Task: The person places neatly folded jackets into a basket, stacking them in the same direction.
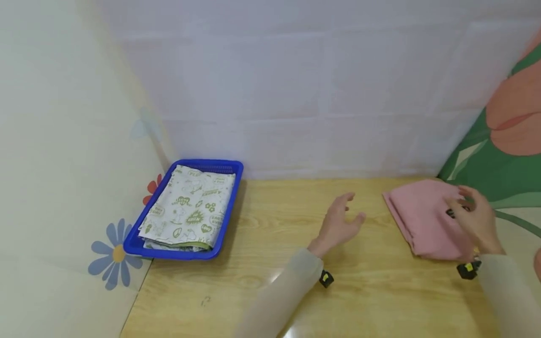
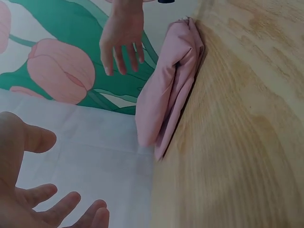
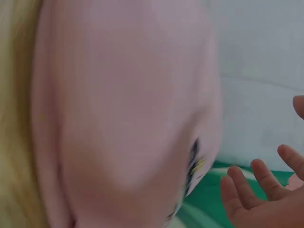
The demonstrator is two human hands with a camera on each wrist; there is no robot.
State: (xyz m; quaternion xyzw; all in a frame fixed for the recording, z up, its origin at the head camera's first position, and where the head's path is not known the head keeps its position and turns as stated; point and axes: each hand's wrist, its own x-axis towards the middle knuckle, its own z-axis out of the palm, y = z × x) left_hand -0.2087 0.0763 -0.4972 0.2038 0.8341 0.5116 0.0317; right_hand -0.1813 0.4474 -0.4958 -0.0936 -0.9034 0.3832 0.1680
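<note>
A folded pink cloth [image 1: 422,218] lies at the right of the table; the right wrist view shows a dark and yellow print [image 3: 194,164] on it. My right hand [image 1: 477,220] hovers over its right side, fingers loosely bent with nothing in them; in the left wrist view its fingers [image 2: 119,57] hang apart from the cloth. My left hand [image 1: 339,224] is held above the table left of the cloth, thumb and fingers spread, holding nothing. Inside a blue plastic basket [image 1: 181,255] at the left lies a folded white cloth [image 1: 190,206] with green prints.
The wooden table [image 1: 270,211] meets a white wall covering [image 1: 296,94] at the back. A flower-painted wall [image 1: 63,164] stands close by the basket on the left. Behind the pink cloth rises a tulip-patterned panel [image 1: 515,112]. Both wrists carry small black devices [image 1: 326,278].
</note>
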